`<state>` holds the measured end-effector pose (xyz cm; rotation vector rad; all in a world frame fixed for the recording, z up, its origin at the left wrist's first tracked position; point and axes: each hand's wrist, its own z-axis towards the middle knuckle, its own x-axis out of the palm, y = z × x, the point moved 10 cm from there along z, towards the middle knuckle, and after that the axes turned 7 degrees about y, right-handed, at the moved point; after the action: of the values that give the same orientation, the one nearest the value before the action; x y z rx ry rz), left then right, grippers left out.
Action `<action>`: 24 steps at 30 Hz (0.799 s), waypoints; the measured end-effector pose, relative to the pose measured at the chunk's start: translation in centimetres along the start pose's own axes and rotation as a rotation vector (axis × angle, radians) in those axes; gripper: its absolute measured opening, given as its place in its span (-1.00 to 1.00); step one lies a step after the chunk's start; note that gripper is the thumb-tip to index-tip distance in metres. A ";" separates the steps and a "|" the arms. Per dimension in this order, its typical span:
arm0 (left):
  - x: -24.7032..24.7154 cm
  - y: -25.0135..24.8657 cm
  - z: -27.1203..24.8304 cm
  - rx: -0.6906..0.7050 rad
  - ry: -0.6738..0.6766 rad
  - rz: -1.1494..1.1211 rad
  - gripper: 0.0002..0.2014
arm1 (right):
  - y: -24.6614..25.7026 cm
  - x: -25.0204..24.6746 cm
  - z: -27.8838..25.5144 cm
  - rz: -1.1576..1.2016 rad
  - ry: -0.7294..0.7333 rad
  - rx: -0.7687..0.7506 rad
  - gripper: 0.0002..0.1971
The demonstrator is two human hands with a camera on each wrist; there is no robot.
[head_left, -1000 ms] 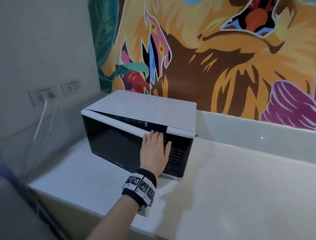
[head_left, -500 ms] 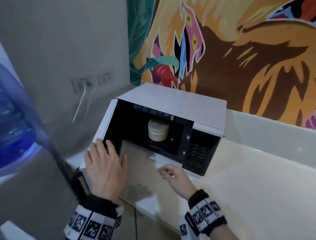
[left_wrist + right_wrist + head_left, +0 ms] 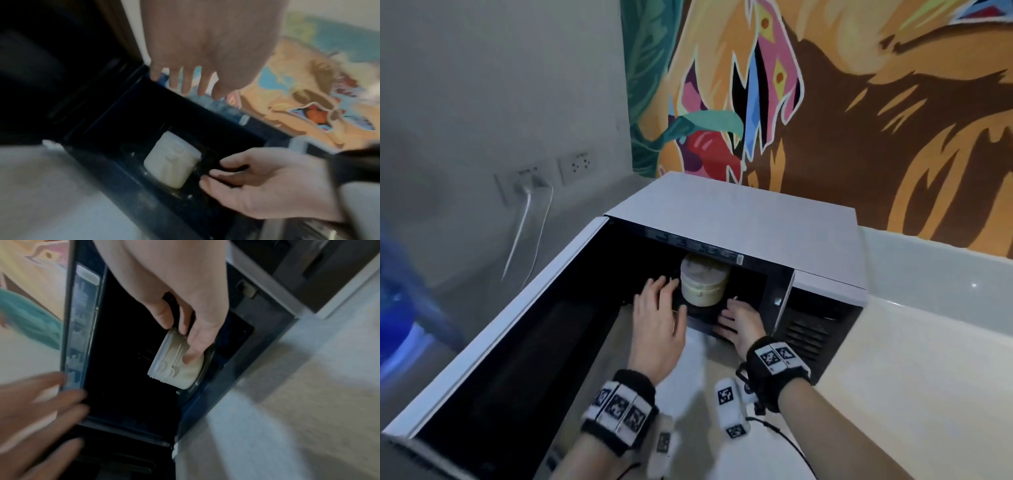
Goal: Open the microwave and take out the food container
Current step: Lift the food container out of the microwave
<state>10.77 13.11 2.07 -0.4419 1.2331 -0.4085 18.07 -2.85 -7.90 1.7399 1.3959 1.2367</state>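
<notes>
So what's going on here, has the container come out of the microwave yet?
Not yet. The microwave stands on the counter with its door swung wide open, and the cream lidded food container sits inside the cavity. Both hands are reaching in: the left hand is open beside the container's left side, and the right hand comes in from the right, its fingertips appearing to touch the container's side. Neither hand grips it yet.
</notes>
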 end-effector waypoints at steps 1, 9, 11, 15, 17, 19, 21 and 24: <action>2.0 0.6 2.4 -0.006 0.075 -0.096 -0.54 | 0.5 0.1 0.9 0.040 -0.029 -0.002 -0.63; 10.4 6.5 15.1 -0.375 0.460 -0.436 -0.36 | 3.5 1.8 6.4 -0.029 -0.053 0.022 -0.48; 12.3 7.5 16.2 -0.410 0.569 -0.450 -0.40 | 3.2 2.2 7.1 -0.065 -0.025 0.073 -0.45; 15.4 9.4 17.3 -0.423 0.654 -0.558 -0.38 | 2.8 2.7 7.6 -0.100 -0.005 0.133 -0.41; 15.4 9.5 17.3 -0.410 0.634 -0.588 -0.40 | 2.9 2.8 7.2 -0.064 -0.005 0.140 -0.44; 14.9 9.3 16.7 -0.408 0.619 -0.594 -0.31 | 2.8 2.9 6.8 -0.033 0.013 0.142 -0.36; 13.6 8.4 15.5 -0.382 0.590 -0.586 -0.26 | 2.8 3.1 5.7 0.002 0.034 0.133 -0.22; 10.2 6.5 12.3 -0.313 0.484 -0.521 -0.44 | 2.3 3.3 3.4 -0.006 0.078 0.134 -0.20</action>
<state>25.84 14.49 -6.26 -0.9829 1.6584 -0.8027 22.14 -0.03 -6.29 1.7920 1.5605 1.2445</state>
